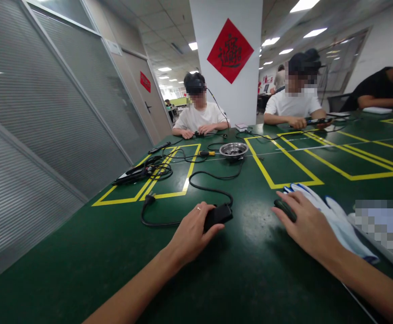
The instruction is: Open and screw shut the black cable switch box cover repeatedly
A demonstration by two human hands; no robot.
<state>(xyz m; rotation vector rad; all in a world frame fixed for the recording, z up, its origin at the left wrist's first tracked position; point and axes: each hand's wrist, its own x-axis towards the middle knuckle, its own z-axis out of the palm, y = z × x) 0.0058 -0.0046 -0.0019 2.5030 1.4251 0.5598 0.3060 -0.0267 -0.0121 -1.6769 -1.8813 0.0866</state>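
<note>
My left hand [194, 229] is wrapped over a black power adapter [220, 217] on the green table, thumb along its near side. One cord from the adapter ends in a plug [150, 198] to the left; another winds away toward a metal bowl [233, 150] with small dark bits in it. Farther right, my right hand [300, 220] has its thumb and fingers around a dark, rounded, palm-sized object [285, 210], whose kind I cannot make out. White gloves with blue edging [341, 229] lie beneath and beside that hand.
Black cables [155, 168] lie tangled at the left, near a yellow-and-black connector [207, 154]. Yellow tape outlines [273, 185] mark the table [115, 252]. A pixelated flat item [385, 231] sits at the right edge. People [201, 114] work across the table.
</note>
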